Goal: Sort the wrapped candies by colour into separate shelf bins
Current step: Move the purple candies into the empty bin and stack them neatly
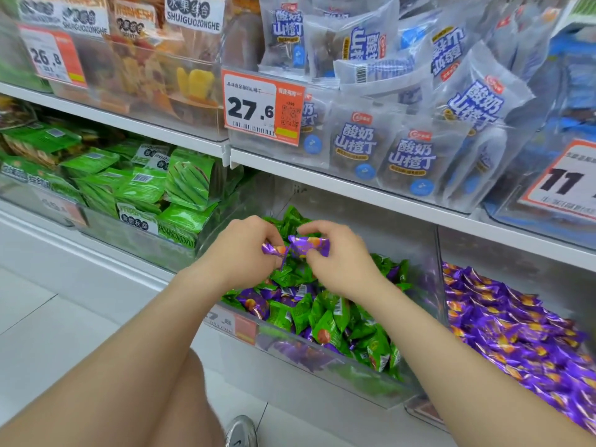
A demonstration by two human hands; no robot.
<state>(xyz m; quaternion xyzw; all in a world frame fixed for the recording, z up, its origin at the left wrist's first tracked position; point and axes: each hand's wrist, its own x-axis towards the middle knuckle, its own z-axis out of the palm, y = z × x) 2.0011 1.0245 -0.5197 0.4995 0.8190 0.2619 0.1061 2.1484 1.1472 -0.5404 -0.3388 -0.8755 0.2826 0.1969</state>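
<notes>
Shop shelving fills your view, white shelves (338, 179) carrying clear plastic bins. Both your hands hang close together over the middle bin of the lowest row.

Your left hand (245, 253) has its fingers curled and pinches a purple candy (274, 251) between thumb and fingertips. Your right hand (335, 258) is curled the same way and pinches a second purple candy (311, 246) by its wrapper. The two wrappers lie just beside each other in the space between the two grips; you cannot tell whether they touch.

Straight beneath both grips sits the mixed bin (322, 366), a clear box filled mostly with green candies (325, 321) and with a few loose purple ones (254, 303) among them, chiefly on the side nearest you.

To the right of your right grip, past a clear side wall, the purple bin (516, 253) holds a heap of purple candies (516, 333).

To the left of your left grip stands a bin of green packets (180, 185).

Above the grips, the next shelf up carries blue-and-white packets (364, 150) and an orange price tag (263, 108) reading 27.6.

Below the grips and towards you, your bare forearms run back out of view, with a knee and a grey shoe (242, 430) over the white tiled floor (48, 317).
</notes>
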